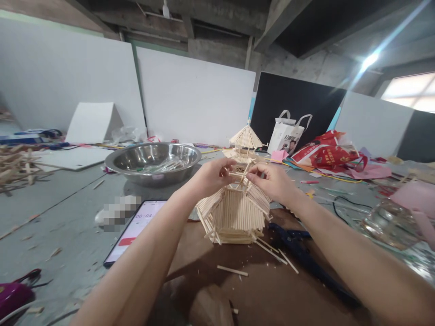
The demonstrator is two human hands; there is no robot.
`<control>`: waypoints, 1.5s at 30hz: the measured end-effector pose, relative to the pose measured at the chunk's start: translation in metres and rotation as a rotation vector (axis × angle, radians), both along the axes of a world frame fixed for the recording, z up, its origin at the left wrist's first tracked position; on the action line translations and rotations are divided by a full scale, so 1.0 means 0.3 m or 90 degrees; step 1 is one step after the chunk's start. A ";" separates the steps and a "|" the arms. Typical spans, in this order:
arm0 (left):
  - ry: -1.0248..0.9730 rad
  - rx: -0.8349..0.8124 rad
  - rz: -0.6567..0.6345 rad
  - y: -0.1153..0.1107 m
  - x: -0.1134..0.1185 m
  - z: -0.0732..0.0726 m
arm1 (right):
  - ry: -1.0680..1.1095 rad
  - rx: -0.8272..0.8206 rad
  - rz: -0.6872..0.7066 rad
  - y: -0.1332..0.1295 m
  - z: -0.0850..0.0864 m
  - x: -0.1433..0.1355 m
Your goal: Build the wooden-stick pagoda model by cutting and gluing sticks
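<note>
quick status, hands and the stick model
both hands, left and right, at upper part of stick model; pliers-like tool and loose sticks lie close by

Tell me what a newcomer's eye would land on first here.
Probably the layered stick model at the centre, with the left hand and right hand meeting at its upper part. Next, likely the shiny metal basin beyond the left forearm and the bright red bag farther back on the right.

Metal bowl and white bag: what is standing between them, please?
Mainly the pointed stick roof stands between the metal bowl and the white bag; the head view shows it.
</note>
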State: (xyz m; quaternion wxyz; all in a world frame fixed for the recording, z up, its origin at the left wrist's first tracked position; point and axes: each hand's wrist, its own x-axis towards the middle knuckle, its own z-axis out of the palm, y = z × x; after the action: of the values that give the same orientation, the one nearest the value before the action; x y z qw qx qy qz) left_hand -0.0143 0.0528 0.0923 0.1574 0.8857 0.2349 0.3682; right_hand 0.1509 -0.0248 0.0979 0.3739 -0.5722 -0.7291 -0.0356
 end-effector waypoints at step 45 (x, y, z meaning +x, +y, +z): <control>-0.117 -0.395 -0.130 0.016 -0.014 -0.015 | 0.063 0.021 0.041 0.010 -0.046 -0.018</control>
State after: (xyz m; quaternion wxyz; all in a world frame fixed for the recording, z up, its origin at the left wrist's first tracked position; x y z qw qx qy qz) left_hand -0.0184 0.0576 0.0878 0.4759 0.7777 0.2302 0.3401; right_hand 0.1454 -0.0217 0.0840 0.4196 -0.5433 -0.7272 -0.0071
